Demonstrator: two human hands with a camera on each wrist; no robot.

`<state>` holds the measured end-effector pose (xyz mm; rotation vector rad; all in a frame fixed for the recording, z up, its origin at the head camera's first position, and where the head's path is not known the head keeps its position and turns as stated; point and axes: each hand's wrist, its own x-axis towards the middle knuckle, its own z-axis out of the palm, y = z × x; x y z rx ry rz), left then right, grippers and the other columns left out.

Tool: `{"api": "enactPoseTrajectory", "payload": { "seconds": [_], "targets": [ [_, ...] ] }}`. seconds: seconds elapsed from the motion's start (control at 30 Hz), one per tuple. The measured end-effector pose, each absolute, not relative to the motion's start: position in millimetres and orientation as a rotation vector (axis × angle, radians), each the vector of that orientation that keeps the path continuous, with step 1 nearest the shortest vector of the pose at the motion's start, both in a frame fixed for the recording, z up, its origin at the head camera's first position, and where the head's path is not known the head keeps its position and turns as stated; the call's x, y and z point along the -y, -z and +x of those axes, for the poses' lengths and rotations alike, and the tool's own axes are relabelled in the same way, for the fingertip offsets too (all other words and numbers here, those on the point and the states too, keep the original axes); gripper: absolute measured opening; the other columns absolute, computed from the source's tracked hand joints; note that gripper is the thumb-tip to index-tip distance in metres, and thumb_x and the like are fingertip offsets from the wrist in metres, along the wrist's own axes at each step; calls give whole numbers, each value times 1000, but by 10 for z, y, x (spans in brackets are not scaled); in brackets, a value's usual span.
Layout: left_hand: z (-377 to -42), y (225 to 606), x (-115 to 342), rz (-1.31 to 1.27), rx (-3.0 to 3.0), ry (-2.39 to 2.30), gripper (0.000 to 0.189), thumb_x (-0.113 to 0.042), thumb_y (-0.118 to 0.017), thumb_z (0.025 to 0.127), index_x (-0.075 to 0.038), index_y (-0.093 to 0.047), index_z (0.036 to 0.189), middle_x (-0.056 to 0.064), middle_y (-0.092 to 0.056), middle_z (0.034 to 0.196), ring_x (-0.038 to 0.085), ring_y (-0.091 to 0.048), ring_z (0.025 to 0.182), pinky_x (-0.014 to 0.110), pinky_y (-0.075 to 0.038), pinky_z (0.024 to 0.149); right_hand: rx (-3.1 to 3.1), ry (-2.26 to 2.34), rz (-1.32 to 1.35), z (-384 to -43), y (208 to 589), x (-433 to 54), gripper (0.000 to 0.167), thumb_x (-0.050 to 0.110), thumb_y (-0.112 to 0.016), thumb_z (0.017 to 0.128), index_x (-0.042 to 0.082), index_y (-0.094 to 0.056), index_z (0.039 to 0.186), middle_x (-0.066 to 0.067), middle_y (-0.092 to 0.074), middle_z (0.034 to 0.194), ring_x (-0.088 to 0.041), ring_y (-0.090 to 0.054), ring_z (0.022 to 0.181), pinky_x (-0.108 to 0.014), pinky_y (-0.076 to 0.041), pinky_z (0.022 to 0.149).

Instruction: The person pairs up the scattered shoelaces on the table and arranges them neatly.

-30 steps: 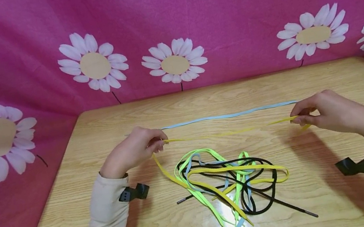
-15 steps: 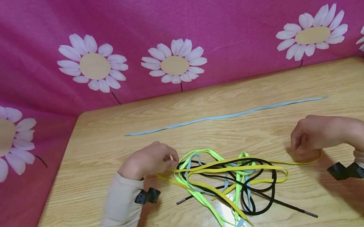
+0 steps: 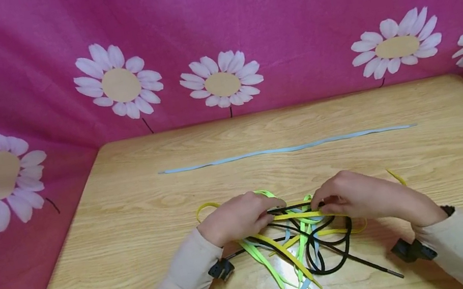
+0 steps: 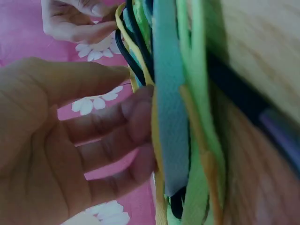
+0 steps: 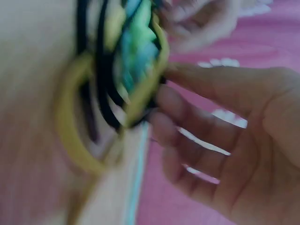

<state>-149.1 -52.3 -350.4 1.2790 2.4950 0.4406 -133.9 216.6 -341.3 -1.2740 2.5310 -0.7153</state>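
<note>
My left hand [image 3: 241, 216] and right hand [image 3: 362, 199] are close together over a tangle of flat and round shoelaces. Each pinches a yellow shoelace [image 3: 296, 215] between thumb and fingertips, with a short stretch running between them. That lace loops out past the left hand, and a yellow end [image 3: 397, 176] sticks up behind the right wrist. Black shoelace [image 3: 346, 248] coils through the pile, with neon green shoelace [image 3: 263, 259] and a light blue lace [image 4: 171, 112] among it. Black strands pass right at the fingertips in both wrist views. The hands hide part of the tangle.
Across the back of the wooden table [image 3: 139, 202] a light blue shoelace [image 3: 288, 148] lies stretched nearly straight. A pink cloth [image 3: 282, 11] with printed daisies hangs behind and along the sides. Light glares off the front of the tabletop.
Both hands have come down and inward from wide apart onto the pile. The yellow shoelace, earlier held stretched above the table, is now gathered over the tangle.
</note>
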Motion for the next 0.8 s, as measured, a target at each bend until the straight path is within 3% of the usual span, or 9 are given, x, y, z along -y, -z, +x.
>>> {"api": "enactPoseTrajectory", "payload": {
  "seconds": [0.17,0.33,0.57,0.8],
  "targets": [
    [-1505,3562,532,1284,-2514,-425,28,-8,-53,98,-16,-66,122,-3,-66,108,6,-55,86,22,-46,76,-2664,714,-1284,-1307,3541,-2018,21,-6,-63,87,12,-72,95,5,-68,90,-1,-55,74,-24,-49,64],
    [-1512,3591,524,1251,-2537,-396,21,-10,-50,101,-15,-69,107,-5,-65,96,5,-54,79,22,-47,73,-2771,702,-1257,-1290,3626,-1945,20,-5,-63,88,12,-71,97,3,-67,93,-5,-60,80,-25,-50,66],
    [-1511,3613,490,1158,-2596,-395,17,-12,-52,100,-15,-67,92,-7,-58,81,8,-50,69,22,-43,63,-2844,640,-1260,-1249,3650,-1893,21,-1,-65,88,8,-69,107,5,-52,86,-1,-43,65,-19,-41,55],
    [-1490,3622,500,1173,-2658,-390,17,-8,-58,96,-14,-59,80,-5,-51,69,7,-44,60,20,-37,55,-2827,654,-1272,-1248,3651,-1899,14,1,-67,89,15,-70,87,8,-52,85,-1,-46,69,-21,-44,60]
  ]
}}
